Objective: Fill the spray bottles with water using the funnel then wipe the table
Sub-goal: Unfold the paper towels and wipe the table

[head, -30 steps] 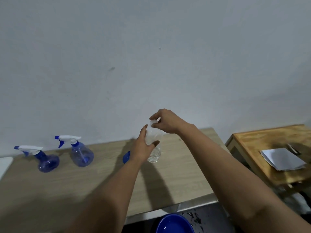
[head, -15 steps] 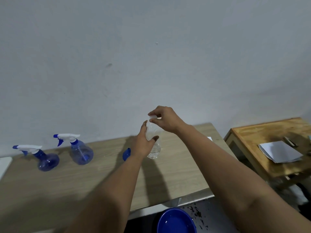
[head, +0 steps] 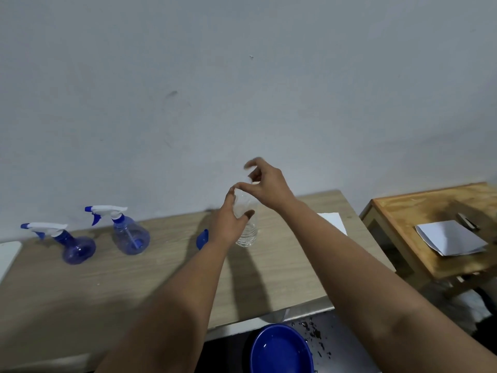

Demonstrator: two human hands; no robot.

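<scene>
Bottle: clear ribbed plastic water bottle [head: 247,232] stands upright on the light wood-grain tabletop [head: 107,278], near the back edge by the grey wall [head: 242,76]; I see it just right of centre.
Left hand: my left hand [head: 231,222] wraps the bottle's upper half, thumb on the near side and fingers round the far side, so the bottle sits inside the grip with only its lower part showing below the hand.
Right hand: my right hand [head: 265,184] hovers right over the bottle's neck, thumb and forefinger curled toward each other; the fingertips are blurred and I cannot tell whether they pinch a cap or nothing.
Funnel: small blue plastic funnel [head: 202,239] lies on the tabletop just left of my left wrist, mostly hidden behind it, beside the bottle.
Spray bottles: two translucent blue spray bottles with white triggers stand well to the left of my hands; the nearer one [head: 129,235] is upright, the far-left one [head: 72,244] has a longer neck and a round base. Both are apart from the water bottle.
Basin: round blue plastic basin [head: 279,351] sits below the tabletop's front edge, on a dark wet surface.
Side table: orange-brown wooden side table [head: 403,208] at right carries folded white paper [head: 451,238].
Sheet: white flat sheet [head: 333,222] lies on the tabletop behind my right forearm.
</scene>
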